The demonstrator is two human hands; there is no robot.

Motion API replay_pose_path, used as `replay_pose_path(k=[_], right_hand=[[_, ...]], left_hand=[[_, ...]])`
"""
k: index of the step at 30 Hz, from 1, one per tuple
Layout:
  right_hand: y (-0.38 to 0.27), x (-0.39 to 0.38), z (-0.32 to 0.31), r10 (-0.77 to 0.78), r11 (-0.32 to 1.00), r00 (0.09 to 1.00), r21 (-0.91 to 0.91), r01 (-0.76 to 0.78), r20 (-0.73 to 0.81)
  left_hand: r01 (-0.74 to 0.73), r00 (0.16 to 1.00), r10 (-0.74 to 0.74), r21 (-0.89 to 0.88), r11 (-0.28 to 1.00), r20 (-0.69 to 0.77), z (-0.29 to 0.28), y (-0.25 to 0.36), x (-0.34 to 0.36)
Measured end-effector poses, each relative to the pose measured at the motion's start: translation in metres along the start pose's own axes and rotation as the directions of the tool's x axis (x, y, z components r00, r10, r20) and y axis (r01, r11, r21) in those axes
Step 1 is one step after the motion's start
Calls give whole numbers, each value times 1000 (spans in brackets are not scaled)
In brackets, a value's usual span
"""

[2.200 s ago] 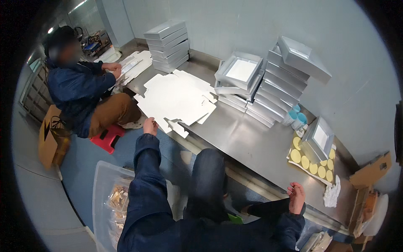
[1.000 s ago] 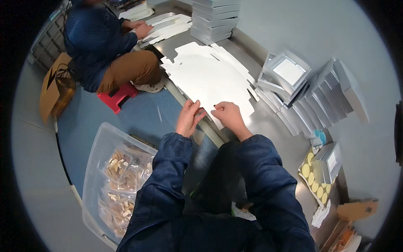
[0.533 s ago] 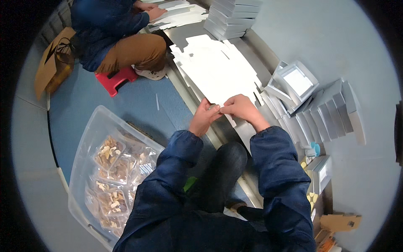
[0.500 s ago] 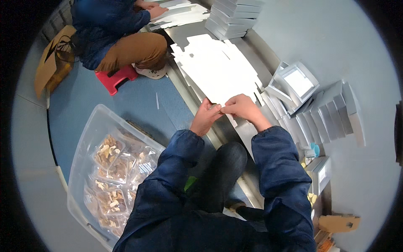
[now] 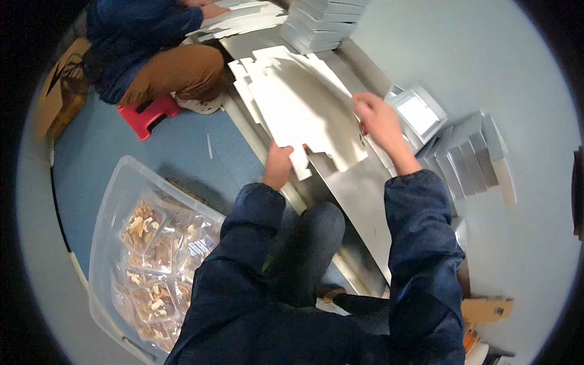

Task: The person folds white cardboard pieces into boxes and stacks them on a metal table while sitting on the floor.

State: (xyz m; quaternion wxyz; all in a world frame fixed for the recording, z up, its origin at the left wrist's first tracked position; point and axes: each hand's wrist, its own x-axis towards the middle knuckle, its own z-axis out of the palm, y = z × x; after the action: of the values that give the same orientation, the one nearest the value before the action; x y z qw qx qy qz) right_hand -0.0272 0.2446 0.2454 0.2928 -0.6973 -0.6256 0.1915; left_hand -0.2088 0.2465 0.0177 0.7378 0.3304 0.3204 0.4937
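Observation:
A flat white cardboard box blank [image 5: 292, 115] with tabs along its edges is lifted toward me, its right side bent and shaded. My left hand [image 5: 278, 163] is closed on a tab at its lower left corner, thumb on top. At the right edge, my right hand [image 5: 378, 118] has its fingers curled in, closed on the blank's side; its fingertips are partly hidden. Beneath it, more white blanks [image 5: 238, 72] lie stacked on the metal bench [image 5: 356, 201].
Made-up white boxes [image 5: 465, 155] line the bench's right side, and more [image 5: 319, 27] are piled at the far end. Left of me stands a clear plastic tub [image 5: 109, 243] holding bagged mixed pieces. A co-worker [image 5: 152, 36] sits by a red stool [image 5: 149, 115] at far left.
My hands have moved apart from the blank's near corner, the right one going up along its right side. The blank now bends upward on that side, and the whole view has shifted slightly.

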Motion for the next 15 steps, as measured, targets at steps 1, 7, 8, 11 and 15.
replay_pose_path(k=[1, 7, 8, 11, 15], right_hand=[[14, 3, -9, -83, 995, 995, -57, 80, -49], [-31, -79, -110, 90, 830, 987, 558, 0, -133], [-42, -117, -119, 38, 868, 972, 489, 83, -232], [-37, -192, -121, -142, 981, 954, 94, 172, -264], [-50, -295, -37, -81, 953, 991, -284, 108, 106]], left_hand=[[32, 968, 21, 208, 978, -252, -14, -9, 14], [-343, 854, 478, 470, 813, -204, 54, 83, -51], [-431, 868, 491, 373, 822, -80, 73, 88, -66], [-162, 894, 308, -405, 900, 327, 139, 126, -122], [117, 962, -65, -185, 976, 266, 144, 127, -175]])
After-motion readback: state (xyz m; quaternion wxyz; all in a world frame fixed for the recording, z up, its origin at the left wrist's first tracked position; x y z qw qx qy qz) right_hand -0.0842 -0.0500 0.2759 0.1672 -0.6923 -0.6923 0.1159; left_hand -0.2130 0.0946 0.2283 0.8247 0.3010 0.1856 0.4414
